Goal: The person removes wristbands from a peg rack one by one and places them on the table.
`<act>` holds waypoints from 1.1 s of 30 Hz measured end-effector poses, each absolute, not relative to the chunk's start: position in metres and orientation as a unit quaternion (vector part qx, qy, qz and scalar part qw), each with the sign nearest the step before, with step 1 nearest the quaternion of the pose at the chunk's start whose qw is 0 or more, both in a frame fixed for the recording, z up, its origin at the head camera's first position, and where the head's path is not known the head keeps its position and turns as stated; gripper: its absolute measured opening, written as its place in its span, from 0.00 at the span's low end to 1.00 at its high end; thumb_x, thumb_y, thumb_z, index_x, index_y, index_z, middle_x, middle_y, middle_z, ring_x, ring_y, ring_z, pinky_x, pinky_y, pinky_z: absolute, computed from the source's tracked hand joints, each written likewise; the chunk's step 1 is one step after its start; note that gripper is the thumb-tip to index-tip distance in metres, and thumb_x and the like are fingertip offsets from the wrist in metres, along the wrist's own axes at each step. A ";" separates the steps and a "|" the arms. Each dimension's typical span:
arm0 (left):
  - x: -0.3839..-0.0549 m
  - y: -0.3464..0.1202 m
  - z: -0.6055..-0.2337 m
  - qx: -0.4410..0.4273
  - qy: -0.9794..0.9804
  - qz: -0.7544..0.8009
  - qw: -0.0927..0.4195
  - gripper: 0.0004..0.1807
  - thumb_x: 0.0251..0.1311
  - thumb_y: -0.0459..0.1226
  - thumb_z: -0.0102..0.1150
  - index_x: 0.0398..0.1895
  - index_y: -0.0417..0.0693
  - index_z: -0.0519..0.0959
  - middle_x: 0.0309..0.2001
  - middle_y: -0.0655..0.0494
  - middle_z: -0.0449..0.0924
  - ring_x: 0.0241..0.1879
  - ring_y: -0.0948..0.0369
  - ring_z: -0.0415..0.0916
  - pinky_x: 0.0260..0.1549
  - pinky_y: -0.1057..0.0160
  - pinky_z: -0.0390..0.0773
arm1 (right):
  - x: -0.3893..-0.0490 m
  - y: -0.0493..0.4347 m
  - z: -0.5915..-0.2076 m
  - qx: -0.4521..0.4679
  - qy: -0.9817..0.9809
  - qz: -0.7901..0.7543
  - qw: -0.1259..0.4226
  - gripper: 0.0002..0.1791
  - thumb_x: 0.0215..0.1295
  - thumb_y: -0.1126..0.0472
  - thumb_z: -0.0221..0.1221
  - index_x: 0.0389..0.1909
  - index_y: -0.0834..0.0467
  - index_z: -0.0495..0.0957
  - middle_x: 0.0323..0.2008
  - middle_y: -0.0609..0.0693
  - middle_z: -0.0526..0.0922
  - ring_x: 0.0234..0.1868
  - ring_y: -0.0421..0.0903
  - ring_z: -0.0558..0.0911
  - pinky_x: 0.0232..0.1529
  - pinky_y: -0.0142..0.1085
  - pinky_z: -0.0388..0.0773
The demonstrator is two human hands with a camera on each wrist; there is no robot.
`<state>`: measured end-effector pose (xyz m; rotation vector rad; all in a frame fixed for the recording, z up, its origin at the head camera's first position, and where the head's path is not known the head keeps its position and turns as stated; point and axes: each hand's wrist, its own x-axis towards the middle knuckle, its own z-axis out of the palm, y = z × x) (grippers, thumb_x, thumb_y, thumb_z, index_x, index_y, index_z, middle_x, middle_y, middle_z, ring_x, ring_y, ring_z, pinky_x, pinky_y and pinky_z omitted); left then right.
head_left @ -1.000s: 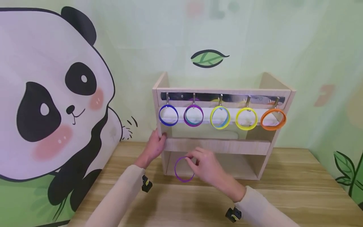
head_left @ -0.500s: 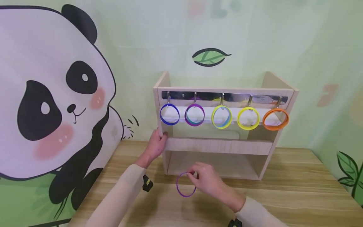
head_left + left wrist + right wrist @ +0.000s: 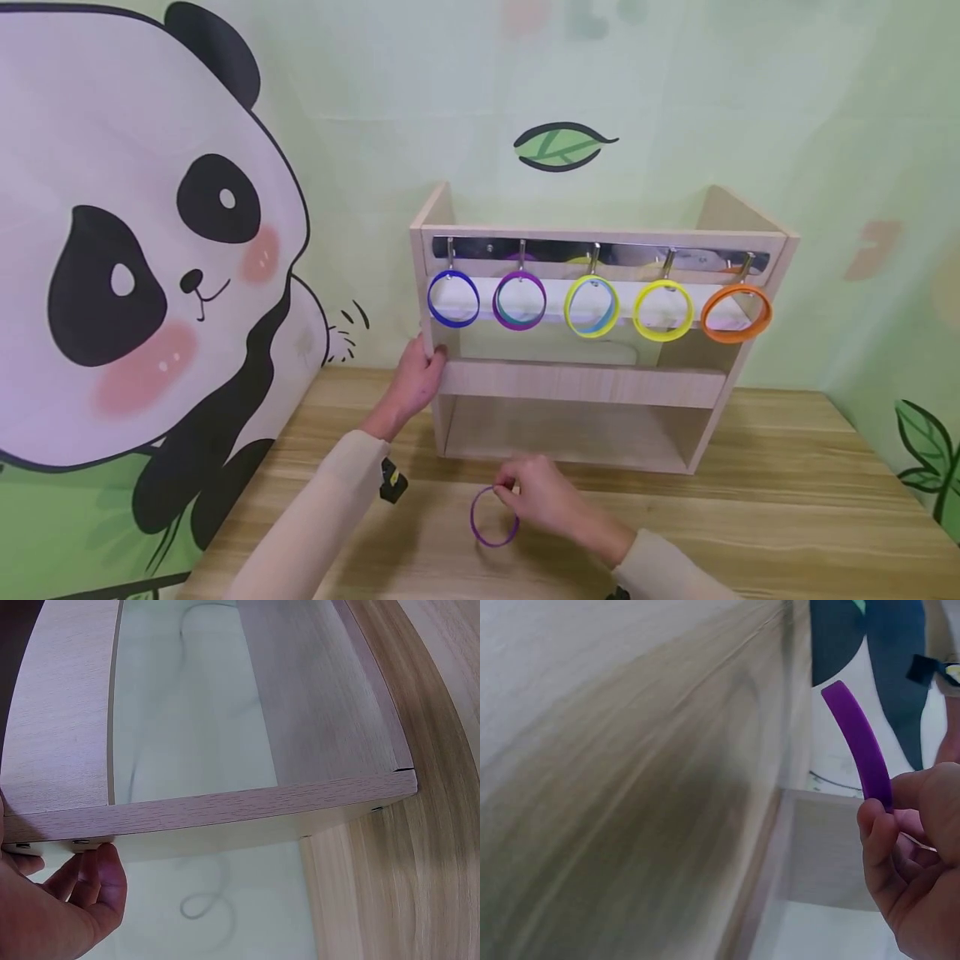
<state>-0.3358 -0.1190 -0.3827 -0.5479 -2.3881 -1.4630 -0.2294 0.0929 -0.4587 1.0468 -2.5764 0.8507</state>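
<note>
In the head view, my right hand pinches a thin purple wristband by its upper right edge, low over the table in front of a wooden shelf rack. The right wrist view shows the purple wristband edge-on between thumb and fingers of the right hand. My left hand grips the rack's left side panel around mid-height. Seen from the left wrist, the left hand's fingers lie curled at the panel's outer face.
Wristbands hang from hooks on a metal strip: blue, purple, two yellow, one with light blue inside, and orange. The rack stands on a wood-grain table before a wall printed with a panda.
My right hand has carried the purple wristband down and towards me, from in front of the rack's lower opening to over the table. The left hand keeps its grip on the rack.
</note>
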 end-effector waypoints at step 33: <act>-0.335 -0.119 -0.382 -0.173 -0.838 -0.502 0.129 0.22 0.69 0.36 0.39 0.64 0.38 0.62 0.59 0.37 0.68 0.55 0.47 0.71 0.51 0.47 0.75 | -0.268 0.084 -0.495 0.273 -0.901 0.337 -0.012 0.02 0.55 0.71 0.62 0.28 0.63 0.82 0.21 0.45 0.79 0.16 0.34 0.72 0.18 0.25 0.73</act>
